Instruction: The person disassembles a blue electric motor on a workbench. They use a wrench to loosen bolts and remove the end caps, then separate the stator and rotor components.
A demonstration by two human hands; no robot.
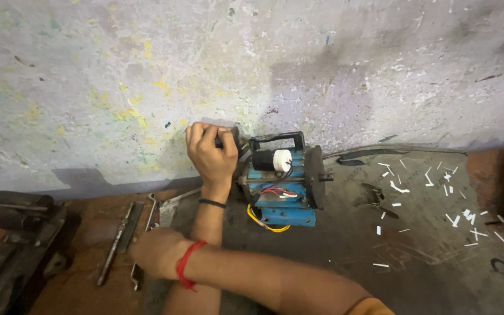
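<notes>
Blue motor (pixel 281 195) stands on the floor by the wall, left hand (pixel 210 154) clenched on its dark end piece (pixel 233 139), while the right hand (pixel 158 252), left of the motor, rests over a metal spanner (pixel 137 277), its grip hidden from view; picking up a tool seems the step in hand, and it calls for a firm closing.

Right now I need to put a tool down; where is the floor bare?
Bare floor lies in front of the blue motor, short of the white scraps. Crowded: left, around the metal bars and vise. The left hand grips something dark beside the motor; right hand at the bars.

No packages, labels, signs or screens were to be seen anywhere around the blue electric motor (pixel 281 192).
</notes>
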